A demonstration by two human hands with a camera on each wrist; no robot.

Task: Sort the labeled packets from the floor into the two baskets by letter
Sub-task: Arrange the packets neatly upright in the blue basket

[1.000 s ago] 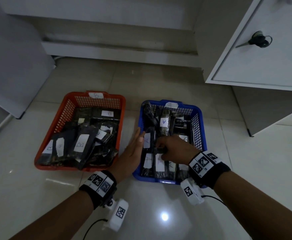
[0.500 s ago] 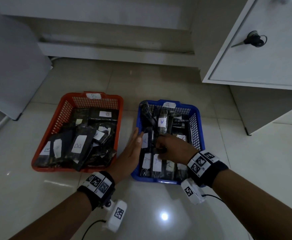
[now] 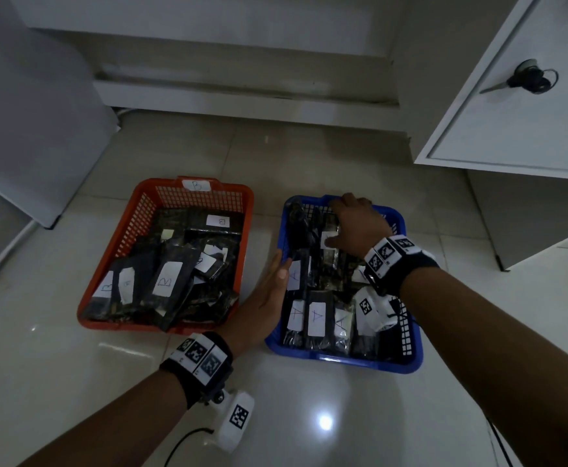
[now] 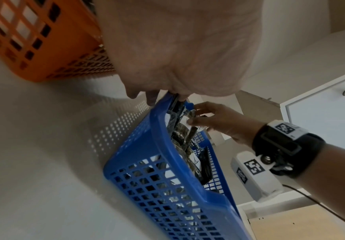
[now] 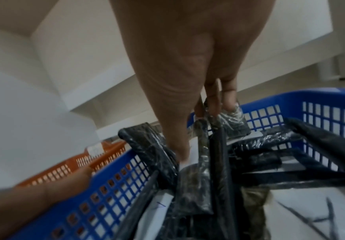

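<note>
Right hand: has moved to the blue basket's far end, fingers curled on upright packets.
Left hand: flat, still bracing the basket's side.
Meaning: tidying; floor shows no packets.

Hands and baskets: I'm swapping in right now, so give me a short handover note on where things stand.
Left hand: open, flat against the blue basket's left wall.
Right hand: reaching into the basket's far end, fingers among the A packets; whether it grips one is unclear.
Orange basket: holds the B packets.
Done: no packets visible on the floor.
Left: tidying at most.
</note>
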